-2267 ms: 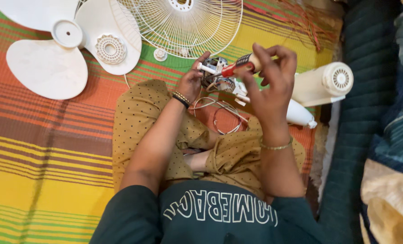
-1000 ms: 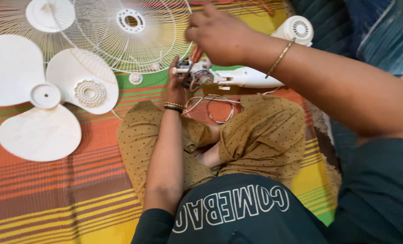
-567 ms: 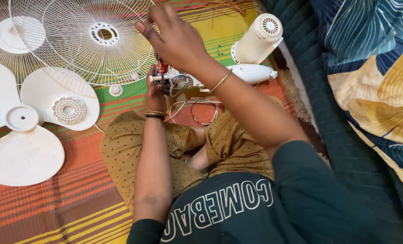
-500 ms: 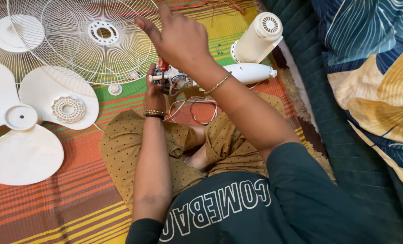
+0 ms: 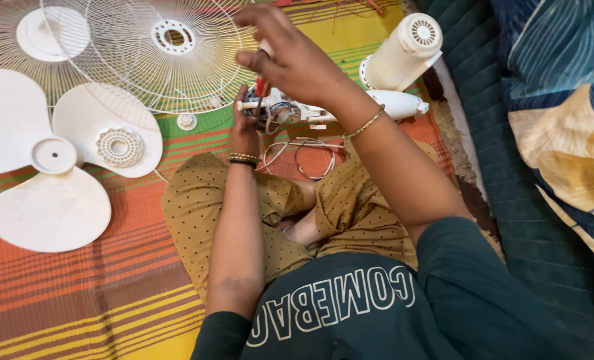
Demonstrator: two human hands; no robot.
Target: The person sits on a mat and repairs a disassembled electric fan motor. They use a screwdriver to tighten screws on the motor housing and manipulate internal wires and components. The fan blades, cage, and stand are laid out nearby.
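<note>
The right hand (image 5: pixel 290 57) has risen, pinching a red-handled screwdriver (image 5: pixel 260 87) upright, while the left hand (image 5: pixel 245 127) clamps the light, fragile fan motor assembly (image 5: pixel 280 113) by its rigid frame.

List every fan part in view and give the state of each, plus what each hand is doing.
Fan motor assembly: casing off, wires exposed.
Fan blade: detached, flat on the mat.
Wire guards: removed, lying overlapped.
Motor cover: off, tipped on its side.
Screwdriver: upright on the assembly.
Right hand: gripping the screwdriver.
Left hand: steadying the assembly.
</note>
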